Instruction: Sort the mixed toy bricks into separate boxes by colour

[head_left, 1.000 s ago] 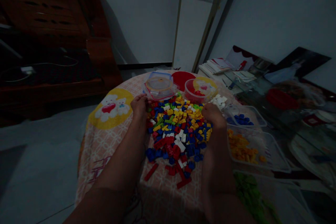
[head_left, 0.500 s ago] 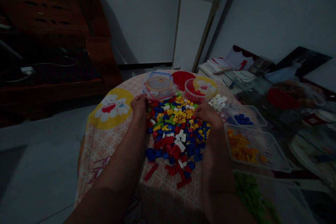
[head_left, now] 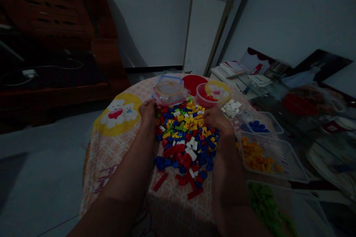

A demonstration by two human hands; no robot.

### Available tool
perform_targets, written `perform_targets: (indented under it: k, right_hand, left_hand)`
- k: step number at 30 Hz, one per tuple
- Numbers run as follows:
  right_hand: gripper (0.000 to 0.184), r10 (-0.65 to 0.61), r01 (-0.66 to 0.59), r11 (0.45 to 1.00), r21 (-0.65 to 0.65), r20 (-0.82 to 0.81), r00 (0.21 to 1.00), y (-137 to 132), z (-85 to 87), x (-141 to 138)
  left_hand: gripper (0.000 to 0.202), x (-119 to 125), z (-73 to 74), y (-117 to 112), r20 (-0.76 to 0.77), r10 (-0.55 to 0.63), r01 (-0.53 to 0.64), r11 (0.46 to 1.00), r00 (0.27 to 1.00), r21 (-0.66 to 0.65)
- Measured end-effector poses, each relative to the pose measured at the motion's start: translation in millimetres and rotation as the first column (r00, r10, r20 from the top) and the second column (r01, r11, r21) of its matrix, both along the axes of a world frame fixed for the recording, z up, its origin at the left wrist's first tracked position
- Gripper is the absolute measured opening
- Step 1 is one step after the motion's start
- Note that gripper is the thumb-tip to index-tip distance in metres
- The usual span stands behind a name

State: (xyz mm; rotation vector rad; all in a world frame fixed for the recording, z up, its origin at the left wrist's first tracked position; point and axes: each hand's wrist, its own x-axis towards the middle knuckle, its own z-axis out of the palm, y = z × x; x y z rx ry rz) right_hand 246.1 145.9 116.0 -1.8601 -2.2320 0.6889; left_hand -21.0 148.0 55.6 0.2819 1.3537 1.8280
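Note:
A heap of mixed toy building bricks (head_left: 180, 137) in red, blue, yellow, white and green spreads over the round table. At the heap's upper left edge rests my left hand (head_left: 148, 110), its fingers curled together beside some red bricks; whatever may be in them is hidden. My right hand (head_left: 217, 117) reaches into the upper right of the heap, fingertips pinched together by the yellow bricks (head_left: 198, 119). Too dark and small to make out is what that pinch holds.
Stacked clear lids (head_left: 168, 90) and a round tub (head_left: 207, 96) with red bricks stand at the back. White bricks (head_left: 231, 108) lie to the right. Trays there hold blue bricks (head_left: 257, 126), yellow-orange bricks (head_left: 257, 157) and green bricks (head_left: 264, 200). A wooden bench (head_left: 105, 59) stands left.
My right hand has shifted slightly left and up over the heap, covering some bricks at its right side. My left hand stays almost still.

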Motion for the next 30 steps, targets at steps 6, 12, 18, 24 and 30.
perform_targets:
  k: [6, 12, 18, 24, 30]
  right_hand:
    - [0.014, -0.096, 0.139, 0.988, 0.061, -0.456, 0.885, 1, -1.5, 19]
    - [0.02, -0.179, 0.436, 0.892, 0.121, -0.791, 0.585, 17, -13.0, 19]
    - [0.051, -0.094, 0.513, 0.818, 0.261, -0.819, 0.566, 30, -22.9, 22]
    - [0.045, -0.219, 0.518, 0.769, 0.374, -0.607, 0.764, 22, -17.3, 37]
    - [0.034, -0.546, 0.515, 0.789, 0.336, -0.004, 0.838, 4, -1.0, 48]
  left_hand:
    - [0.021, -2, -6.3, 2, -0.009, 0.0, 0.0, 1.0, 1.0, 0.016]
    - [0.023, -3, -9.5, 3, -0.011, -0.002, 0.002, 1.0, 1.0, 0.027]
    - [0.025, -4, -9.5, 4, -0.021, -0.002, 0.002, 1.0, 1.0, 0.009]
    - [0.023, -3, -6.3, 3, -0.002, 0.005, -0.005, 1.0, 1.0, 0.01]
    - [0.021, -1, -3.3, 0, -0.006, -0.001, 0.001, 1.0, 1.0, 0.017]
